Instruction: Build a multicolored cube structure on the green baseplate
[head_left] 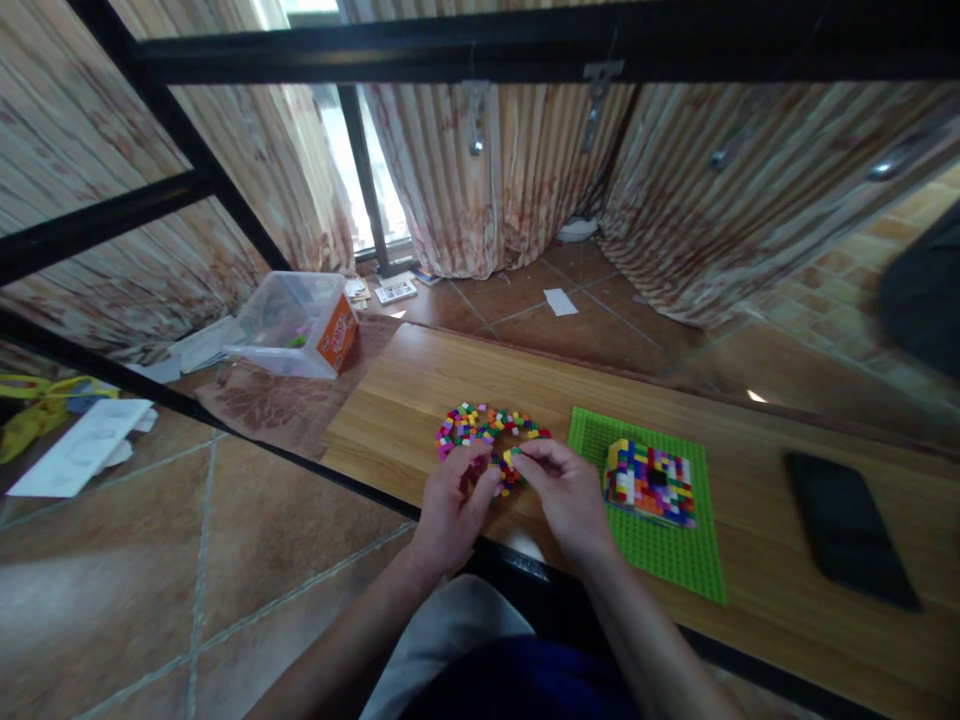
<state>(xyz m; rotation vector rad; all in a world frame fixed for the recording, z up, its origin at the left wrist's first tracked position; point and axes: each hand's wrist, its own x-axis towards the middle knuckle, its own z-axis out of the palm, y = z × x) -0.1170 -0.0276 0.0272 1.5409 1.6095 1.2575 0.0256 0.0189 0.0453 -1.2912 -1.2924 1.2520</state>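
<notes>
My right hand [568, 497] pinches a small yellow toy brick [510, 456] between thumb and fingertips, over the near right side of the brick pile. Close beside it, my left hand [452, 505] is curled at the pile's near edge, its fingertips together; what they hold, if anything, is hidden. Loose bricks of many colours form a ring-shaped pile [469, 425] on the wooden table, partly covered by both hands. To the right of my right hand lies a green studded baseplate [701, 560], bearing a blocky multicoloured brick build [651, 483] with a dark spot on its top.
A black phone-like slab [850, 530] lies on the wooden table [405, 375] at the right. Beyond the table's left end stands a clear plastic box [289, 300] with an orange label. Papers [82, 450] lie on the tiled floor. A dark metal bar [450, 50] crosses above.
</notes>
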